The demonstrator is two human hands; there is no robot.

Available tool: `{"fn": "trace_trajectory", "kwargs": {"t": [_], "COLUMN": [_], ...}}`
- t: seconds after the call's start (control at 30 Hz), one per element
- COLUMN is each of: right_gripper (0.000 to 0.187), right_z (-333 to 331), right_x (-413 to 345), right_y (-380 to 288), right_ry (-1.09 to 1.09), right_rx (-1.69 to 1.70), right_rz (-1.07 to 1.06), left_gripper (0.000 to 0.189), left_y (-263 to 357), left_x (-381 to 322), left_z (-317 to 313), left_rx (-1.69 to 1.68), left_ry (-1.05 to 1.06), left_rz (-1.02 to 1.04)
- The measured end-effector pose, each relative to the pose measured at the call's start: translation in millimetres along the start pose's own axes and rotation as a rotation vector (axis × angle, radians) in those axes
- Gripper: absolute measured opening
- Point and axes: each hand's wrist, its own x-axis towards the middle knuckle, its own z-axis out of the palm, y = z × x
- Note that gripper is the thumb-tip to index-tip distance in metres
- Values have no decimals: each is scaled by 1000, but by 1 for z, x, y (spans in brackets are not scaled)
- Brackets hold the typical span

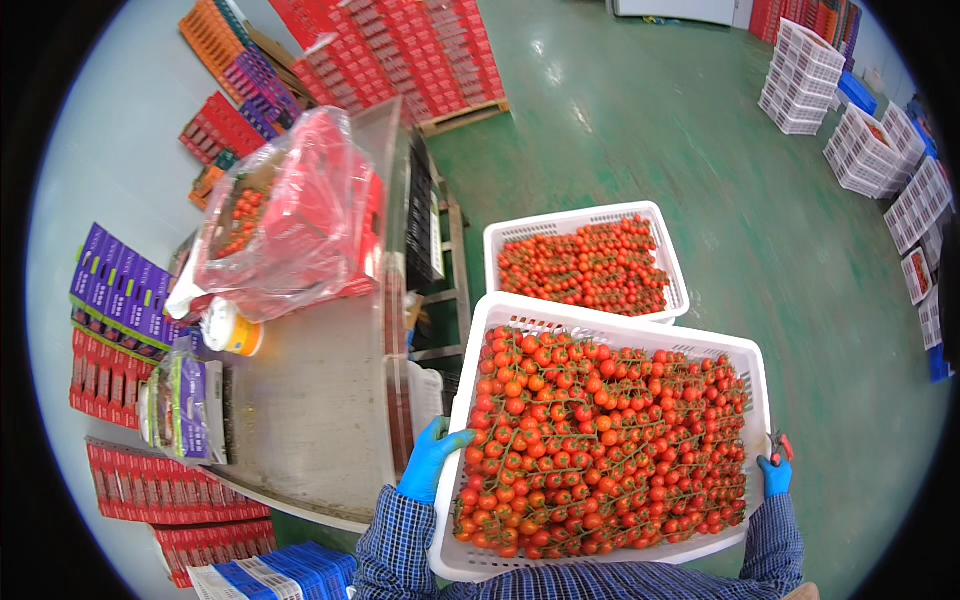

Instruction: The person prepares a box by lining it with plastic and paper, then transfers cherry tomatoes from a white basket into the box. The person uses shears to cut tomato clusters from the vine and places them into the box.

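A white plastic crate (619,319) full of red cherry tomatoes on the vine (600,442) is held up in front of my body. My left hand (427,459), in a blue glove, grips its left rim with the thumb over the edge. On the right side my right hand (775,475), gloved in blue too, holds the rim; small red-handled snips (781,447) stick out beside its fingers. Just beyond stands a second white crate (491,255) with more vine tomatoes (585,262), its near edge partly hidden by the held one.
To the left is a metal-topped table (315,420) bearing a plastic-wrapped red carton (315,202), a white-and-orange tub (232,330) and a bagged purple pack (187,409). Red cartons (420,52) are stacked on a pallet behind. White crates (802,79) stand far right on the green floor (720,150).
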Motion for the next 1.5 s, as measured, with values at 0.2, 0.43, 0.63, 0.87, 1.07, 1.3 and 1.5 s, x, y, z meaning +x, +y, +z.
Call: {"fn": "trace_trajectory", "kwargs": {"t": [0.2, 0.43, 0.63, 0.87, 1.07, 1.3, 1.5], "right_gripper": [39, 36, 38, 36, 33, 32, 32], "right_z": [41, 66, 55, 27, 21, 31, 25], "right_x": [38, 100, 97, 97, 98, 93, 102], "right_y": [-15, 11, 24, 16, 15, 8, 12], "right_ry": [-136, -207, -256, -188, -101, -244, -267], "right_rx": [219, 331, 399, 378, 230, 288, 165], "right_rz": [-249, -451, -411, -680, -772, -759, -809], "left_gripper": [56, 54, 73, 71, 74, 67, 63], "left_y": [-17, -109, -98, -154, -158, -153, -155], "left_x": [-65, -30, 44, 70, 14, 4, 19], "left_z": [-19, -15, -55, -46, -38, -12, -22], "left_rx": [77, -42, 976, 752, 705, 704, 591], "left_ry": [154, 105, 229, 470, 458, 612, 564], "left_rz": [279, 289, 164, 108, 88, 60, 178]}}
